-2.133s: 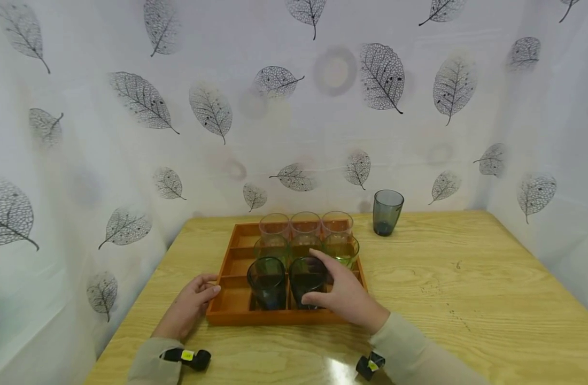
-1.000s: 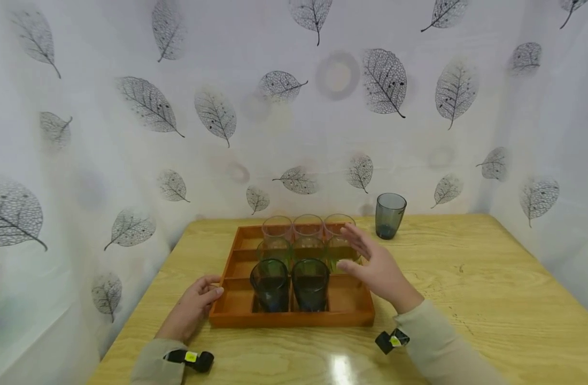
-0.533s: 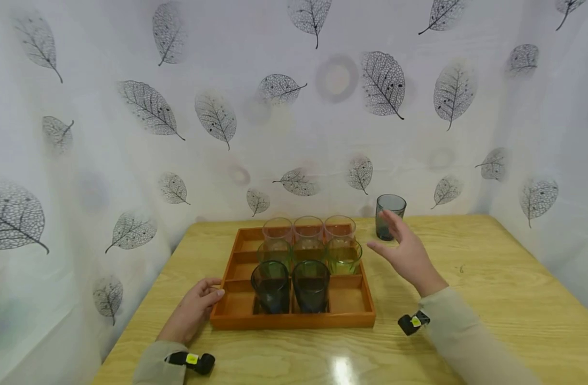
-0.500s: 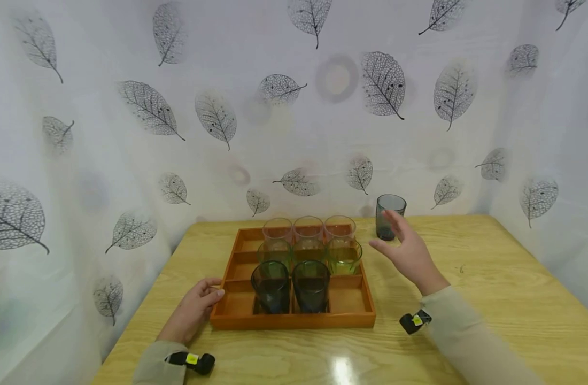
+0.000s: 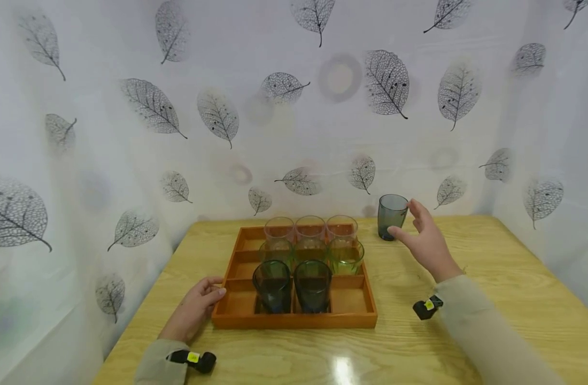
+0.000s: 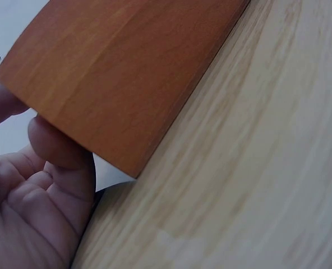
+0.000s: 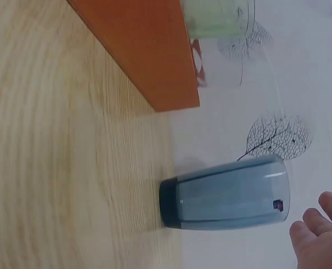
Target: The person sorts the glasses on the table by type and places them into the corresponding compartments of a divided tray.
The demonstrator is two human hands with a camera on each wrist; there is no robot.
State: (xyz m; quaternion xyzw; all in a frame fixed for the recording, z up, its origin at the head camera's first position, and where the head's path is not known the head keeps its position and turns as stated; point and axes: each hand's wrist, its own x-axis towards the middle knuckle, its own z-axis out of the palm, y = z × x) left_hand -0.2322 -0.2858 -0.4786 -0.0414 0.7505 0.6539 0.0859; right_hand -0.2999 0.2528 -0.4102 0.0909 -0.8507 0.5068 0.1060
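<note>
My left hand (image 5: 195,305) rests against the left side of a brown wooden tray (image 5: 294,321), thumb and fingers at its outer wall. The left wrist view shows that hand (image 6: 37,190) bent beside the tray's front corner. My right hand (image 5: 426,240) is spread beside a smoky grey-blue drinking glass (image 5: 392,215) upright on the table, right of the tray. Its thumb overlaps the glass in the head view. In the right wrist view, the fingers (image 7: 320,230) stand apart from the glass (image 7: 227,193); contact by the thumb cannot be seen there.
In the tray's front row stand two dark glasses (image 5: 313,289), its right end bare. Behind them are green-tinted glasses (image 5: 346,259), then clear pinkish glasses (image 5: 342,227) at the back. A leaf-print curtain (image 5: 294,139) hangs behind the wooden table (image 5: 294,353).
My right hand has left the dark glass in the tray's front row and travelled right and away to the lone glass. My left hand has stayed at the tray.
</note>
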